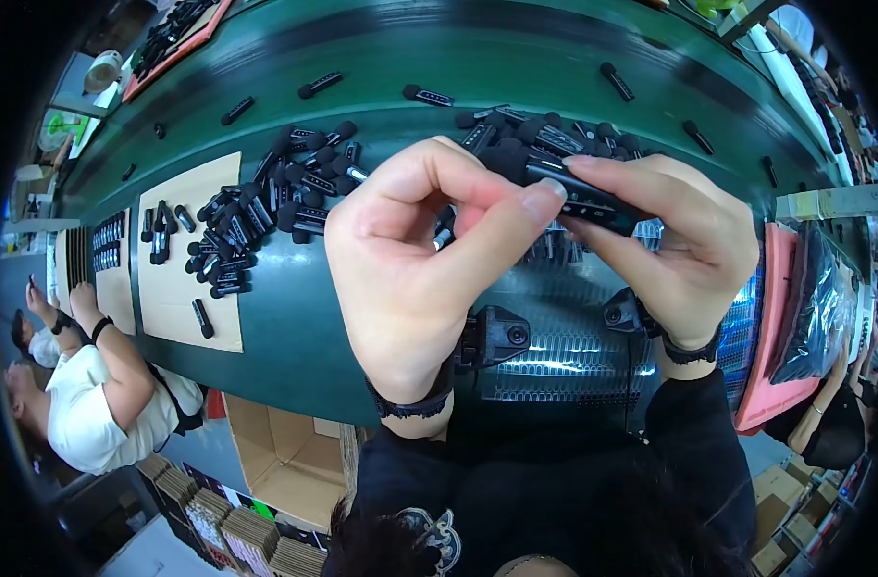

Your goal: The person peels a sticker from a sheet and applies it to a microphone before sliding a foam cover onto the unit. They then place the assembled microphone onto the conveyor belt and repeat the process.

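Note:
Above the green work table, I hold a small black clip-on microphone (600, 210) with a round foam windscreen between both hands. My left hand (400, 260) is closed, its thumb tip pressed against the microphone's side near the foam end; its other fingers are curled and partly hidden. My right hand (689, 226) pinches the other end between thumb and fingers. Just beyond my hands lies a pile of similar microphones (554, 137). Under my wrists sit clear plastic blister trays (564, 375), partly covered by the black wrist cameras (503, 337).
Another heap of microphones (235, 231) spreads over a cardboard sheet (179, 303) to the left. Single microphones (429, 95) lie scattered farther back. Pink foam (766, 337) bears a bagged bundle (809, 308) on the right. A co-worker (112, 404) sits at left, near an open carton (285, 457).

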A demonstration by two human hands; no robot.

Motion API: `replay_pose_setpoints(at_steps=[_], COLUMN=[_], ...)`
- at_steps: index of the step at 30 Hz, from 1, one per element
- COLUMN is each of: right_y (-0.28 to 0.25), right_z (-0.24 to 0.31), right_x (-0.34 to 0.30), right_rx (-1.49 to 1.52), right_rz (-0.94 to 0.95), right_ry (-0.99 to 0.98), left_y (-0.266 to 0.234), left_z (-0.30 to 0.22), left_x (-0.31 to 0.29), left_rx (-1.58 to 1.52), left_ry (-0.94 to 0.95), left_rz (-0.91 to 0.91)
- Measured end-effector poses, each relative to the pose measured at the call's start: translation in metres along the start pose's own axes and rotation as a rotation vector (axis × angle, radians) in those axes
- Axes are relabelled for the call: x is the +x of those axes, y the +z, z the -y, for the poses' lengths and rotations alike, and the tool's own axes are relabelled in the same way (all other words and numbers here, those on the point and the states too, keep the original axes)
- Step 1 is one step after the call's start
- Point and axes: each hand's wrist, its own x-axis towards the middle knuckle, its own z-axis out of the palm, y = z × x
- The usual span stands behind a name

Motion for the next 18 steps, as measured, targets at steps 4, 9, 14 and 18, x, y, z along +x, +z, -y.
replay_pose_setpoints(at_steps=[4, 9, 14, 18], right_y=[-0.0006, -0.0034, -0.0032, -0.006], right_z=[-0.0004, 0.0022, 0.0017, 0.0023], right_x=[-0.0015, -0.0016, -0.0025, -0.005], right_rx=[-0.006, -0.02, -0.008, -0.056], right_rz=[-0.005, 0.033, 0.001, 0.047], right_ry=[-0.024, 0.015, 0.007, 0.042], left_y=[0.002, 0.0041, 0.0104, 0.0083], left_z=[0.001, 0.0008, 0.004, 0.0065], left_x=[0.0001, -0.0001, -0.0025, -0.0017], left_rx=[-0.01, 0.027, 0.118, 0.29], left_ry=[-0.004, 0.015, 0.053, 0.04], left_rz=[-0.008, -0.008, -0.044, -0.005])
